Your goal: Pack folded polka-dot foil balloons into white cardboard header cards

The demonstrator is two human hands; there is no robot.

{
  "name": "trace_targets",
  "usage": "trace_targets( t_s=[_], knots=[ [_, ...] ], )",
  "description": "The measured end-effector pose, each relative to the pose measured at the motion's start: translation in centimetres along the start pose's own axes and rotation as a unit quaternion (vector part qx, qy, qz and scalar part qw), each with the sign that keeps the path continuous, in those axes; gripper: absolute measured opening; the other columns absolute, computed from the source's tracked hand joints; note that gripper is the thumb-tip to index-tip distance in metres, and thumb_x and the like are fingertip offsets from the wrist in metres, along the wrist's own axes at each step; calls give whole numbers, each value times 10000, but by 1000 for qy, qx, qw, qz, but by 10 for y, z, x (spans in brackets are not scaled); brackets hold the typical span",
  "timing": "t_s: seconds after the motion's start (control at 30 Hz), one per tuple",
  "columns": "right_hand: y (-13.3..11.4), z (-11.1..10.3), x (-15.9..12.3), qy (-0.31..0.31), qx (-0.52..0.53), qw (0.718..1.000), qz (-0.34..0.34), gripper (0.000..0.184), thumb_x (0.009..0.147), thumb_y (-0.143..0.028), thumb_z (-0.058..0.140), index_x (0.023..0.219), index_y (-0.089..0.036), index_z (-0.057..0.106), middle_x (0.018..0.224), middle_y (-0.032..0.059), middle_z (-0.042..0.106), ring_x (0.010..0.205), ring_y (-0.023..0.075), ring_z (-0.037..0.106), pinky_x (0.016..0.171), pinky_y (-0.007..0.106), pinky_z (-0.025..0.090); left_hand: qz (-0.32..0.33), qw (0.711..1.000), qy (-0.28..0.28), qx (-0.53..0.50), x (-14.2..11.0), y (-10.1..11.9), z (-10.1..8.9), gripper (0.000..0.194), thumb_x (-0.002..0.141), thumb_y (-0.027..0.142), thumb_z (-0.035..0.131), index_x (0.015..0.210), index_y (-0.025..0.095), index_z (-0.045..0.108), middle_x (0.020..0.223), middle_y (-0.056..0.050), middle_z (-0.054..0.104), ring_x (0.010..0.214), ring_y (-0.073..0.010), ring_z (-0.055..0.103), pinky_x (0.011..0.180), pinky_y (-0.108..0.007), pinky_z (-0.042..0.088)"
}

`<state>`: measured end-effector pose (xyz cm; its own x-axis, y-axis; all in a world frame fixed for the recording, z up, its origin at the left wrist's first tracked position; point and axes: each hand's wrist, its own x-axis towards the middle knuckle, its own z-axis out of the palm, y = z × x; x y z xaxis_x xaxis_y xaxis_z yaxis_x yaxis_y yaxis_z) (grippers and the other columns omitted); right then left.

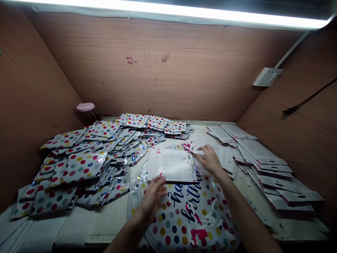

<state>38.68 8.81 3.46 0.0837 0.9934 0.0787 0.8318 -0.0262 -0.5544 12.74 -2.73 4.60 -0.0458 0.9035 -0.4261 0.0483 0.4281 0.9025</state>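
A white printed card packet (173,164) lies face up on flat polka-dot foil balloons (168,225) with dark "birthday" lettering. My left hand (155,193) is at the packet's lower left edge, its fingers curled together and slightly blurred. A tiny red bit shows at its fingertips; what they hold, if anything, I cannot make out. My right hand (210,160) is just right of the packet, thumb and fingers apart, over loose printed cards (223,156). Torn red and clear scraps (198,236) lie on the balloons near me.
Folded polka-dot foil packets (84,165) are heaped on the left and along the back. White printed packets (265,165) are stacked at right. A pink-lidded cup (85,107) stands in the back left corner. Wooden panels (158,73) enclose the table; a socket (268,76) and black cable (308,98) are on the right.
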Motion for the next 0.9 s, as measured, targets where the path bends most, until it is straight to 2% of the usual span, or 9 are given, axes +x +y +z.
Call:
trace_targets(
  t_s=[0.07,0.13,0.37,0.53,0.67,0.73,0.8,0.83,0.9],
  knots=[
    [-26,25,9,-90,-15,991,-103,388,781,-460,682,1111,-262,637,1208,72,547,1175,270,462,997,371,374,-167,940,-72,-287,-13,-11,13,429,829,363,625,1141,95,503,1196,-236,565,1094,-293,617,921,-374,498],
    [-48,47,20,-141,-38,977,-155,485,702,-486,754,1107,-245,639,1196,72,543,1160,269,459,990,356,366,-225,870,-72,-432,-11,-18,23,461,813,238,644,1206,94,452,1292,-248,513,1216,-287,547,956,-335,478],
    [-77,72,41,-184,-97,966,-151,666,551,-571,815,1023,-161,588,1174,157,518,1168,374,408,973,486,328,-177,849,-68,-494,15,-13,20,417,874,186,532,1274,105,445,1384,-206,473,1288,-252,495,988,-303,465],
    [-85,63,23,-175,-74,973,-134,665,486,-514,859,970,-169,560,1175,164,528,1196,400,389,985,506,296,-184,849,-105,-485,2,-17,21,430,876,208,542,1276,83,450,1324,-217,524,1245,-265,538,1053,-346,409],
    [-86,30,-1,-180,3,976,-125,568,581,-429,827,1012,-191,544,985,90,619,942,285,561,814,372,423,-153,862,-125,-466,-17,-24,22,476,863,209,575,1293,72,424,1307,-211,536,1288,-261,492,1110,-342,329],
    [-85,8,-19,-183,48,974,-125,416,704,-428,743,995,-203,548,914,52,638,848,233,594,742,321,450,-65,899,-105,-421,-30,-25,20,590,835,221,648,1348,130,372,1332,-170,527,1321,-249,451,1129,-347,294],
    [-85,-8,-43,-155,180,964,-118,316,820,-447,634,1002,-203,549,945,56,648,867,223,609,742,315,473,63,943,-24,-325,-41,-27,17,763,778,278,735,1405,209,305,1389,-133,481,1360,-256,390,1148,-380,247],
    [-84,-11,-58,-123,279,946,-105,307,853,-448,599,1030,-202,545,976,65,649,899,228,614,759,325,483,120,955,21,-270,-44,-28,16,839,742,312,770,1424,241,286,1425,-124,447,1382,-271,351,1152,-405,229],
    [-82,-6,-89,-45,481,873,-69,302,866,-432,601,1074,-221,541,1014,66,648,930,231,616,772,340,497,184,960,85,-195,-46,-32,12,895,664,332,824,1414,277,337,1452,-113,429,1393,-305,323,1137,-439,250]
  ],
)
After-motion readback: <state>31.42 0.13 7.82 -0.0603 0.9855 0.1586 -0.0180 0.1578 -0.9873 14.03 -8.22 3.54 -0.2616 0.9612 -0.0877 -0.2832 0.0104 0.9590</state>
